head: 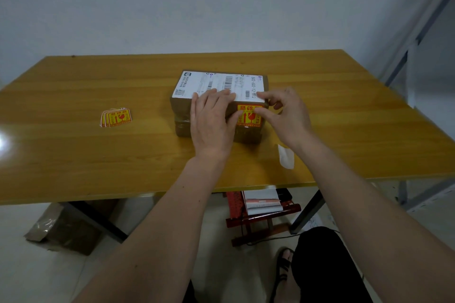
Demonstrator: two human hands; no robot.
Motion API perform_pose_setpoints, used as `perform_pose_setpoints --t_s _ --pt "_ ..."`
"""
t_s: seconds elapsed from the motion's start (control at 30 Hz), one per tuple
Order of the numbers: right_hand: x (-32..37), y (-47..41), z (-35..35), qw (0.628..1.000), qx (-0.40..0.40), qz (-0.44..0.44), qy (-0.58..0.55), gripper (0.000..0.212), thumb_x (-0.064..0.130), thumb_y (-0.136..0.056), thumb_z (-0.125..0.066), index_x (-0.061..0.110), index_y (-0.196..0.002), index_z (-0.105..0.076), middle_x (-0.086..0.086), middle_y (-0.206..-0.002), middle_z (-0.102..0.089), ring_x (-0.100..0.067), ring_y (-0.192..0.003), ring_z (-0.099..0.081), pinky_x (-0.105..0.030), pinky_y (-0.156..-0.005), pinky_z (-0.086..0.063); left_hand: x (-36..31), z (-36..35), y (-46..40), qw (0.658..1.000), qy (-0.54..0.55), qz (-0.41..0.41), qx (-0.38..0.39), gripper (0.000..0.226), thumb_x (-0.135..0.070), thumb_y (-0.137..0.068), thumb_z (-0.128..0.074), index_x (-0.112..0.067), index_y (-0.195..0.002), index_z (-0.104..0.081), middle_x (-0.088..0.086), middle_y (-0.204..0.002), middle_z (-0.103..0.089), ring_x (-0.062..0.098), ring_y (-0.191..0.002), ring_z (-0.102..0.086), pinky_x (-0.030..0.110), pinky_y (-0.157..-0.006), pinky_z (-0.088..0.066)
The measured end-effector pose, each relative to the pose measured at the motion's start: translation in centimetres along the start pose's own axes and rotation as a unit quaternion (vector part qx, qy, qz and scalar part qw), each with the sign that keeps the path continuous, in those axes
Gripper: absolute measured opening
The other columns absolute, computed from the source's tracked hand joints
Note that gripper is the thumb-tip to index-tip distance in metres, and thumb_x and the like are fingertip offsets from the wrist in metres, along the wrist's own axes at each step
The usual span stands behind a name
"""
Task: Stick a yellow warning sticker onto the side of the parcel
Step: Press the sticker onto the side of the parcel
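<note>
A brown taped parcel (pixel 181 115) with a white shipping label on top lies in the middle of the wooden table (pixel 73 155). A yellow warning sticker (pixel 248 118) with red print lies against the parcel's near side face. My left hand (pixel 211 125) rests flat over the parcel's near top edge, its thumb touching the sticker's left edge. My right hand (pixel 285 115) has its thumb on the sticker and its forefinger on the parcel's top right corner. Both hands hide part of the near side.
A small stack of the same yellow stickers (pixel 115 117) lies on the table to the left. A white backing strip (pixel 286 156) lies near the front edge on the right. Under the table are a red stool with papers (pixel 261 206) and a brown box (pixel 64 226).
</note>
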State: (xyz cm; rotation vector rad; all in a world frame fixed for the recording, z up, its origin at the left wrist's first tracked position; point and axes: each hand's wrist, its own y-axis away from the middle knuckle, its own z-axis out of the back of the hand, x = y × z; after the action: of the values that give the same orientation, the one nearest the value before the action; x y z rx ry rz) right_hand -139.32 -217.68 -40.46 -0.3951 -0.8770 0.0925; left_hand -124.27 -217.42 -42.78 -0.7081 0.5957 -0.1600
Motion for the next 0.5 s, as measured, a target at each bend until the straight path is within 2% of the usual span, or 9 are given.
perform_pose_setpoints --t_s 0.1,0.23,0.37,0.5 --pt "-0.6 0.3 0.0 1.0 0.003 0.018 0.0 0.042 0.017 -0.076 -0.075 0.022 -0.116 -0.065 -0.001 -0.103 -0.049 -0.013 -0.093 -0.048 -0.025 -0.078 -0.04 0.0 0.2 0.0 1.0 -0.01 -0.002 0.015 0.04 -0.028 -0.079 -0.07 -0.019 -0.116 -0.06 0.0 -0.124 -0.061 0.02 -0.127 -0.045 0.039 -0.116 -0.012" --pt "-0.8 0.9 0.2 0.997 0.023 0.038 0.055 0.056 0.014 -0.073 -0.077 0.024 -0.124 -0.059 0.0 -0.106 -0.045 -0.018 -0.104 -0.047 -0.03 -0.086 -0.044 0.0 0.5 0.0 0.999 -0.015 -0.004 0.029 0.047 -0.027 -0.076 -0.073 -0.019 -0.119 -0.058 0.0 -0.126 -0.06 0.02 -0.129 -0.043 0.039 -0.116 -0.01" --pt "-0.1 0.8 -0.7 0.995 0.004 0.027 0.094 0.057 0.024 -0.069 -0.081 0.02 -0.12 -0.055 -0.006 -0.115 -0.047 -0.02 -0.112 -0.044 -0.03 -0.087 -0.044 0.0 0.8 0.0 0.998 -0.029 -0.009 0.049 0.054 -0.025 -0.073 -0.076 -0.021 -0.123 -0.056 -0.001 -0.13 -0.057 0.02 -0.132 -0.039 0.039 -0.116 -0.009" --pt "0.6 0.9 -2.0 0.985 -0.039 0.03 0.168 0.064 0.033 -0.066 -0.082 0.016 -0.119 -0.05 -0.01 -0.118 -0.046 -0.023 -0.112 -0.045 -0.033 -0.087 -0.047 0.0 0.8 0.1 0.997 -0.043 -0.016 0.055 0.057 -0.025 -0.07 -0.078 -0.021 -0.122 -0.055 -0.001 -0.13 -0.057 0.02 -0.131 -0.04 0.039 -0.116 -0.011"
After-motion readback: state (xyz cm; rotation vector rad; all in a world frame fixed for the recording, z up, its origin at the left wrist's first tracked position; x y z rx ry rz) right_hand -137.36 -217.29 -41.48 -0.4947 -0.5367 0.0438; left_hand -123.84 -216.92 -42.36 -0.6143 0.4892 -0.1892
